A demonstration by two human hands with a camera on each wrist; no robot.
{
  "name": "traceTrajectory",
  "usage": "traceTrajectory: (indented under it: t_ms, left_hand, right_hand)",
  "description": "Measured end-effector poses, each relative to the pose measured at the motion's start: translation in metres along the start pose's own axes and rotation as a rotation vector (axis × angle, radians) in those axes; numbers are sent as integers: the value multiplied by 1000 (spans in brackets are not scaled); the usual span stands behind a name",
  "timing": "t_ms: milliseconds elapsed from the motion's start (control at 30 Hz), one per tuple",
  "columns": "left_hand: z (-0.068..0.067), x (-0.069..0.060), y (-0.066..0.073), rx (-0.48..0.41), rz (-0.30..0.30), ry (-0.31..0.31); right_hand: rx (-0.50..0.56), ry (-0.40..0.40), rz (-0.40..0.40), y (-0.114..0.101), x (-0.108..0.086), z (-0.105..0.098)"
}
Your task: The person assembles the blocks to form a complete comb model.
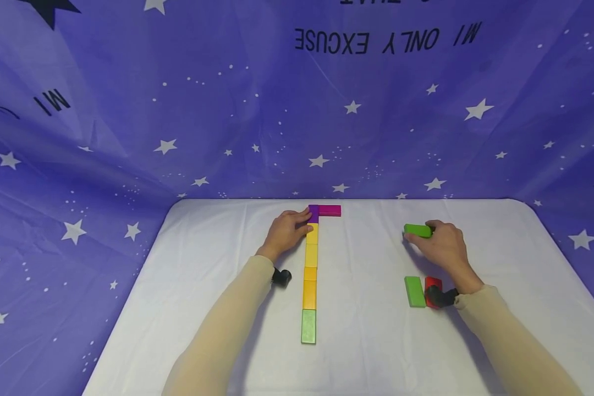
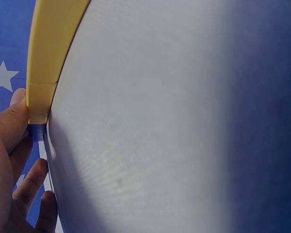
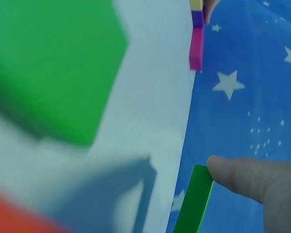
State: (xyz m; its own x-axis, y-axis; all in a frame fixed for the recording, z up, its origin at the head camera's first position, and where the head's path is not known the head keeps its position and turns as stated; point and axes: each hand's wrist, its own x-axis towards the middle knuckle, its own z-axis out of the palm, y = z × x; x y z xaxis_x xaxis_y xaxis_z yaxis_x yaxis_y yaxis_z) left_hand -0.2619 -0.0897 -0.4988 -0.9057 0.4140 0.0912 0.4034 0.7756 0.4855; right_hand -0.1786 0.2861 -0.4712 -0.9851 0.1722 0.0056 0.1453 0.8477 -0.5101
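In the head view, a line of blocks runs down the middle of the white table: a purple block [image 1: 314, 215] at the far end, yellow blocks [image 1: 311, 256], orange blocks [image 1: 309, 294], and a light green block [image 1: 309, 326] nearest me. A magenta block [image 1: 330, 210] extends rightward from the purple one. My left hand [image 1: 284, 234] touches the left side of the purple and top yellow blocks with extended fingers. To the right, my right hand [image 1: 445, 245] pinches a green block [image 1: 417, 230] between thumb and fingers, its shadow showing on the cloth beneath.
Another green block [image 1: 415, 292] and a red block [image 1: 432, 283] lie near my right wrist, the red one partly hidden by the black wrist camera [image 1: 441, 296]. A purple-blue star-patterned curtain [image 1: 257, 121] hangs behind and beside the white-covered table [image 1: 361, 330].
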Motion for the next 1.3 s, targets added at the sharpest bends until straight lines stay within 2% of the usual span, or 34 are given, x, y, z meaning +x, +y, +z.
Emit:
traceTrajectory:
  t_ms: [400,767,967,1200,1300]
  left_hand:
    - [1,1,0,-8,14,5]
    - [-1,0,-2,3,12,3]
    - [-2,1,-2,-8,5,10]
    - [1,0,-1,-7,-9,-23]
    - [-1,0,-1,-3,-1,-15]
  right_hand:
    - [29,-9,-79,-44,3,19]
    - [47,-29,-82,-78,6,38]
    - [50,-29,-91,-91,9,46]
    - [43,-46,-88,-104,8,56]
    - [50,-52,-84,-110,8,61]
